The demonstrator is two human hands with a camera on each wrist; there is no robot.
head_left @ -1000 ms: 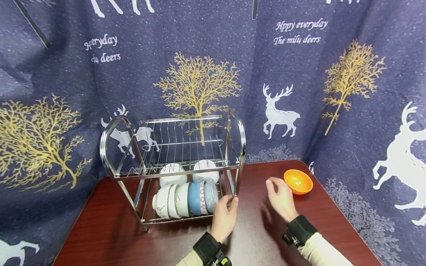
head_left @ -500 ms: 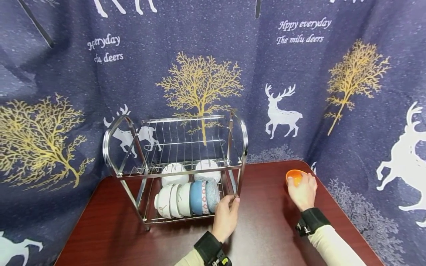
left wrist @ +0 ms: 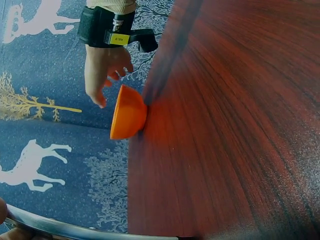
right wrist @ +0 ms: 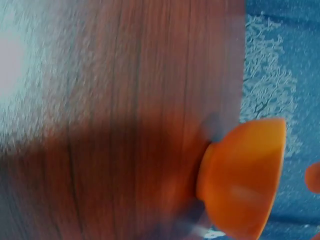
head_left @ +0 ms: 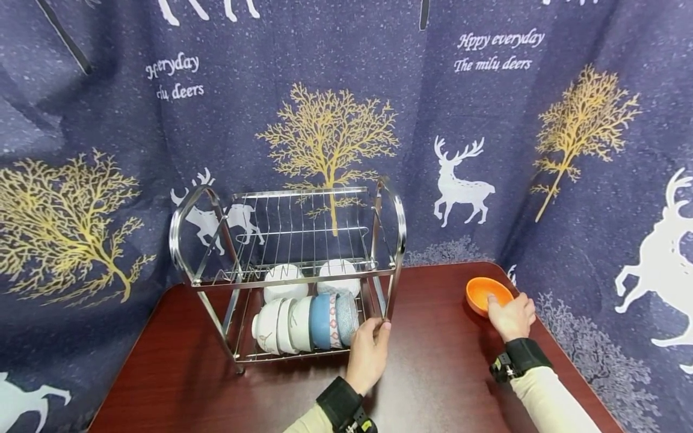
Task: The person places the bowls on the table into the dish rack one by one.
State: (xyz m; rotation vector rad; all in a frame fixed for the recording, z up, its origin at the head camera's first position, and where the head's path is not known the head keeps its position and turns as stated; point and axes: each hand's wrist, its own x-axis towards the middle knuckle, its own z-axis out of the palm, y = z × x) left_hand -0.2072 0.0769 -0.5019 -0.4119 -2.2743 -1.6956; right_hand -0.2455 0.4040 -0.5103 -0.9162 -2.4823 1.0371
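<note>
My left hand (head_left: 368, 356) grips the front right post of a two-tier metal dish rack (head_left: 325, 278); in the left wrist view, fingers curl at its shiny bar (left wrist: 65, 228). An orange bowl (head_left: 482, 290) stands upright at the right of the table. Over its near right rim hovers my right hand (head_left: 511, 319), fingers loosely bent and holding nothing. The left wrist view shows this right hand (left wrist: 102, 67) above the orange bowl (left wrist: 129, 116), with a gap between. In the right wrist view a fingertip (right wrist: 313, 177) appears beyond the bowl's rim.
On the rack's lower tier, white bowls (head_left: 267, 328), a blue patterned bowl (head_left: 320, 322) and a grey one (head_left: 347, 316) stand on edge in a row. Two white bowls (head_left: 283, 282) sit behind them. A printed curtain (head_left: 487, 108) hangs behind the reddish-brown table (head_left: 428, 355).
My right hand has moved right to the orange bowl, passed over it, and now sits at its near right rim. The bowl stays put, and my left hand keeps hold of the rack.
</note>
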